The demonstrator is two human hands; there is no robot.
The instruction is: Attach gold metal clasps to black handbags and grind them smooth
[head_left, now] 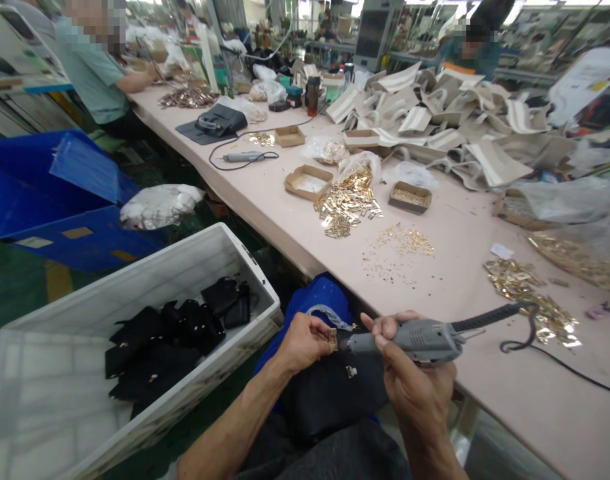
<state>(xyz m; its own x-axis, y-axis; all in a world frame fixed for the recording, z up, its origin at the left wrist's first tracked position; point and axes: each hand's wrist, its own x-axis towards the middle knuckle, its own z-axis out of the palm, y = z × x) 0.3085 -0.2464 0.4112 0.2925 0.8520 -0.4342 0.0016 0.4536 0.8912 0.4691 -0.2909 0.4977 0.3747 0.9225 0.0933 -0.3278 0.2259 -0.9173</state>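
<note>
My left hand (303, 341) pinches a small gold metal clasp piece (333, 340) between thumb and fingertips. Wrapped in my right hand (415, 380) is a grey electric screwdriver (419, 339), held level with its tip pointing left, close to the clasp piece. Whether the tip touches the metal I cannot tell. Below both hands a black bag (329, 400) lies on my lap, with a gold metal fitting (351, 371) on its surface. From the screwdriver's back end a black cord runs right across the table.
A white crate (235, 247) with black bags (169, 340) stands left of me. The table (465, 267) bears heaps of gold fittings (347, 203), small cardboard boxes (309, 181) and another screwdriver (243, 157). Beige bag parts (435, 113) are piled behind. One person (92, 73) works at far left.
</note>
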